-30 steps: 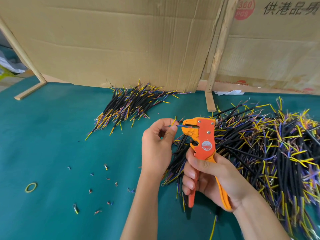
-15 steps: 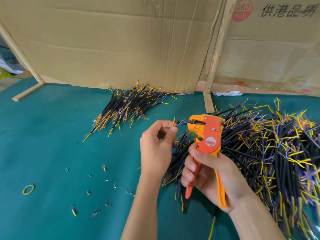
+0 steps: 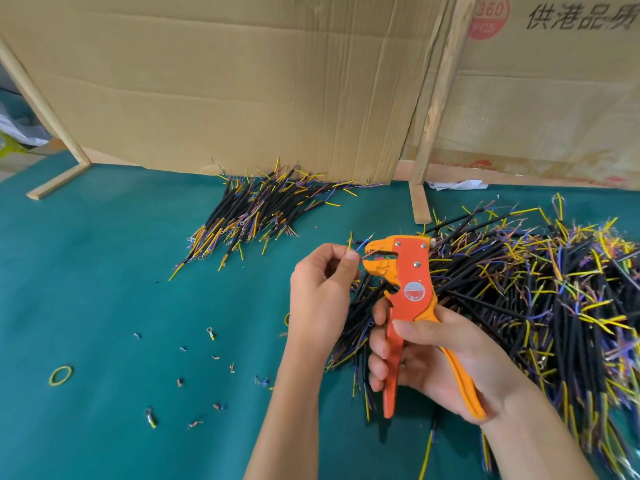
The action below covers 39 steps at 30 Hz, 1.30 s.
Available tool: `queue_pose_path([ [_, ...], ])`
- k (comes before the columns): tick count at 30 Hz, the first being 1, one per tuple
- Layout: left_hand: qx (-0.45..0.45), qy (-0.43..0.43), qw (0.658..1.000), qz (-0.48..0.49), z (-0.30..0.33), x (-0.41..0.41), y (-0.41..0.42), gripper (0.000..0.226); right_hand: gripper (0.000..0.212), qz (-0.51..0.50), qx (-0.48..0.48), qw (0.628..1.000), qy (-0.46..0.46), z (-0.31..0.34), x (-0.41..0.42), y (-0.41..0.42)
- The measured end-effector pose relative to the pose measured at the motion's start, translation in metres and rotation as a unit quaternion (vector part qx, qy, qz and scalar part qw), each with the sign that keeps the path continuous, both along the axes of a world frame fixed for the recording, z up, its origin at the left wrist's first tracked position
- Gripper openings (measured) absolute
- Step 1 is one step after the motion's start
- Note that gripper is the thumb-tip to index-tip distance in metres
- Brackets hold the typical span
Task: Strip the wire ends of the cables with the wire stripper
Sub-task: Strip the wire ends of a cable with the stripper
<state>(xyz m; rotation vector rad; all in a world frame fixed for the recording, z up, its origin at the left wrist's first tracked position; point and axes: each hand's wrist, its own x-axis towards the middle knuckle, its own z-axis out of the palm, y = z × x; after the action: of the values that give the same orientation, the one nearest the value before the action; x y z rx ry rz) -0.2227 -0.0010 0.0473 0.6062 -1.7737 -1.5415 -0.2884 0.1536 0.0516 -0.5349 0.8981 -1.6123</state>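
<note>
1. Nearest me, the right hand (image 3: 446, 358) grips the handles of the orange wire stripper (image 3: 410, 289), fingers curled round both; the handles sit spread, and the tool's mouth, which a second ago was clamped on a blue wire, now stands agape
2. Just beyond, the left hand (image 3: 322, 289) pinches a cable (image 3: 360, 244) between thumb and fingertips, its yellow and blue ends poking up beside the stripper's nose while a reddish wire end points into the mouth
3. I read this as one wire finished and the next one being fed; the stripper has also swung a little toward the left hand since half a second ago
4. On the green mat (image 3: 104, 271), left of the hands, lie scattered insulation scraps (image 3: 211, 334) and a yellow rubber band (image 3: 61, 375)
5. To the right sprawls the big pile of cables (image 3: 536, 289), presumably waiting
6. Farther back, a smaller bundle (image 3: 259, 209) rests against the cardboard sheet (image 3: 225, 91), likely the done ones
</note>
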Motion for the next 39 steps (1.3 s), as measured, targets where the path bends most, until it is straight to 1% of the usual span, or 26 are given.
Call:
queue_pose_path([
  [3,-0.008,-0.004,1.000,0.000,0.000,0.000,-0.001,0.023,0.040,0.002,0.003,1.000,0.000,0.000,-0.001,0.002],
  [8,-0.025,0.001,1.000,0.006,0.000,0.001,-0.001,0.022,0.031,0.008,-0.004,1.000,0.011,-0.001,-0.001,0.000],
  [14,-0.058,0.008,0.998,0.020,0.000,0.001,-0.002,0.020,0.032,-0.007,-0.004,1.000,0.008,-0.003,-0.003,0.000],
  [21,-0.097,-0.001,0.995,0.019,0.000,0.003,-0.004,0.018,0.030,0.011,-0.001,1.000,0.016,-0.003,-0.004,0.002],
  [25,-0.103,0.001,0.994,0.023,0.000,0.003,-0.005,0.017,0.025,-0.016,0.022,1.000,0.010,-0.001,0.001,0.001],
  [30,-0.083,0.008,0.996,0.024,-0.003,0.003,-0.008,0.016,0.034,-0.054,0.036,0.998,0.016,0.001,0.009,-0.004],
  [32,-0.074,0.006,0.997,0.019,-0.003,0.003,-0.009,0.013,0.042,-0.082,0.039,0.996,0.016,0.001,0.014,-0.009],
  [34,-0.064,-0.005,0.998,0.006,-0.003,0.004,-0.011,0.012,0.056,-0.133,0.044,0.990,0.016,0.000,0.015,-0.012],
  [35,-0.064,-0.017,0.998,0.000,-0.004,0.006,-0.012,0.013,0.059,-0.159,0.048,0.986,0.019,0.000,0.014,-0.014],
  [36,-0.065,-0.032,0.997,-0.006,-0.005,0.007,-0.013,0.016,0.056,-0.181,0.047,0.982,0.018,-0.001,0.013,-0.014],
  [39,-0.048,-0.051,0.997,-0.043,-0.002,0.006,-0.007,0.031,0.029,-0.207,-0.007,0.978,-0.033,0.000,0.009,-0.010],
])
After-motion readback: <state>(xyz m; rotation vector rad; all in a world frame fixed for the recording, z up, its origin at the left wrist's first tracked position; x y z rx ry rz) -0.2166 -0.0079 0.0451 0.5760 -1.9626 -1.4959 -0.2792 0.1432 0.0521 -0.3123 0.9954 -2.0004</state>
